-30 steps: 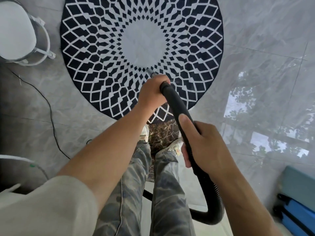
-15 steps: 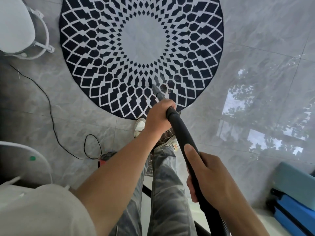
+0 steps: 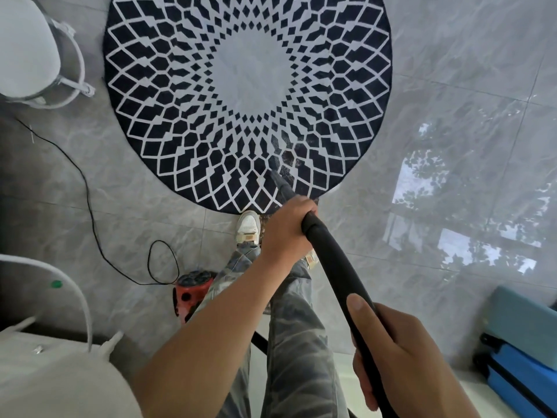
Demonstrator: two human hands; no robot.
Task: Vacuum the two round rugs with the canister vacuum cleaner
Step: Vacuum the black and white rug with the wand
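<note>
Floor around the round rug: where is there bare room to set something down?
Widest bare patch: glossy tiles right of the round rug, beyond the blue cases. A narrower strip lies between rug and white stool. Crowded around the person: black cord, red vacuum canister, hose.

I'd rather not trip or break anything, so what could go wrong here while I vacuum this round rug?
1. The black cord loops on the tile by the red canister, near your left shoe; a step back could snag it.
2. The nozzle sits near the rug's near edge; suction may lift or bunch it.
3. Your left hand and right hand both grip the hose, so neither could catch you.
</note>
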